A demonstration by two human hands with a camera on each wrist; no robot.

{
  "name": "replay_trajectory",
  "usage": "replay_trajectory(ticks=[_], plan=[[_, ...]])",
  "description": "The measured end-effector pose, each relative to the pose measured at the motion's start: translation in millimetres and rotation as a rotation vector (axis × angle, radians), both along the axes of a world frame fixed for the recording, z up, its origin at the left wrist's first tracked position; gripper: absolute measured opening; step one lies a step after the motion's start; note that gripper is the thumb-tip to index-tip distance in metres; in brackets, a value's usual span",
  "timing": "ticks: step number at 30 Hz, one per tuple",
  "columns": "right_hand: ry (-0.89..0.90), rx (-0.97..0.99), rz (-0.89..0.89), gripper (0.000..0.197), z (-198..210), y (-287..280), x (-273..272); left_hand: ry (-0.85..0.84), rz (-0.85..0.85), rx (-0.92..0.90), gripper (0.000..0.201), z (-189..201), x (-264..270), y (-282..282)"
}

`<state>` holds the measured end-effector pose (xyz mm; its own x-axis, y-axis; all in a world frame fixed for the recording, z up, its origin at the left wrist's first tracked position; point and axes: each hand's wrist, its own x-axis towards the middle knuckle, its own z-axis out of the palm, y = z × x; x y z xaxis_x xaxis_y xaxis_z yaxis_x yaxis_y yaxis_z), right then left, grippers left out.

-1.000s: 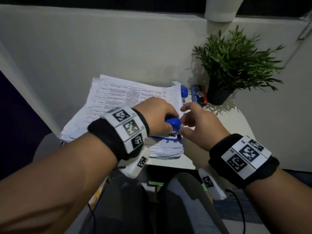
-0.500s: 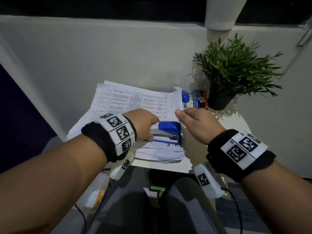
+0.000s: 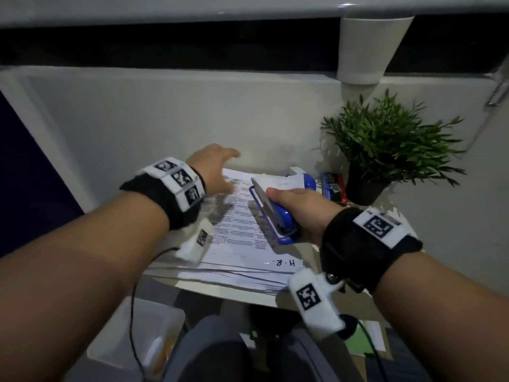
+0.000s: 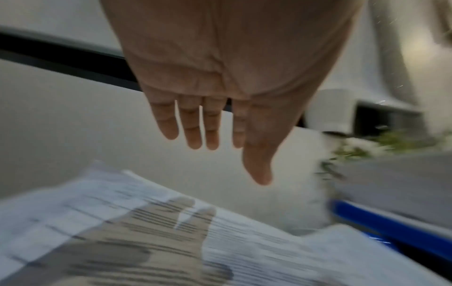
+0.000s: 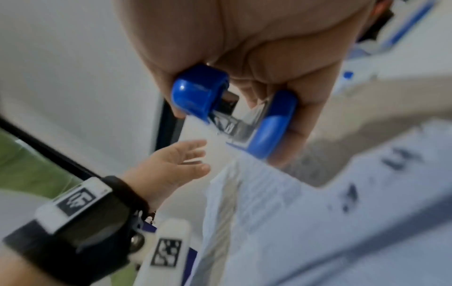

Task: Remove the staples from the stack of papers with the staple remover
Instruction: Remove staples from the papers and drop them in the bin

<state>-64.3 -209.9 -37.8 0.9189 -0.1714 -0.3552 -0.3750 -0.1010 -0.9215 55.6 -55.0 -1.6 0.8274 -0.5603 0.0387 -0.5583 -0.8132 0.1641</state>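
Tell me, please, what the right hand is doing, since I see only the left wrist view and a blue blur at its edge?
Observer: The right hand grips a blue tool over the right side of the papers.
Operator: Thank you. Which way does the tool point?
Observer: In the head view its grey metal end points away from the person, and its blue end sits by the palm.
Operator: And what is near the greenery I can just make out?
Observer: It is a potted plant, and a small dark box lies between its pot and the papers.
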Motion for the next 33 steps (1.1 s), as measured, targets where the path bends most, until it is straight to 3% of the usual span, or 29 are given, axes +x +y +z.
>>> replay_trajectory(ticks=[3,5,7,11,23,28,33], plan=[[0.108,0.166,-0.057,0.033,-27.6,12.9,2.3,0.011,0.264,0.241,0.052,5.2,41.8,24.4],[0.083,0.124,-0.075,0.034,-40.2,17.0,4.8,-0.023,0.323,0.376,0.034,2.3,58.6,38.4],[0.056,0.139,-0.079,0.033,-45.2,17.7,6.9,-0.029,0.32,0.436,0.032,-3.6,66.0,44.8],[0.044,0.205,-0.096,0.022,-45.1,15.6,4.9,-0.003,0.326,0.327,0.044,-9.9,74.2,48.3],[0.037,0.252,-0.086,0.025,-44.7,11.5,0.3,0.057,0.466,0.035,0.016,-15.0,86.3,71.9],[0.036,0.262,-0.084,0.022,-42.6,10.6,-2.2,0.14,0.429,-0.188,0.046,-23.0,88.3,79.2],[0.028,0.262,-0.071,0.024,-46.9,6.9,-2.8,0.098,0.433,-0.184,0.023,-20.8,87.8,79.8]])
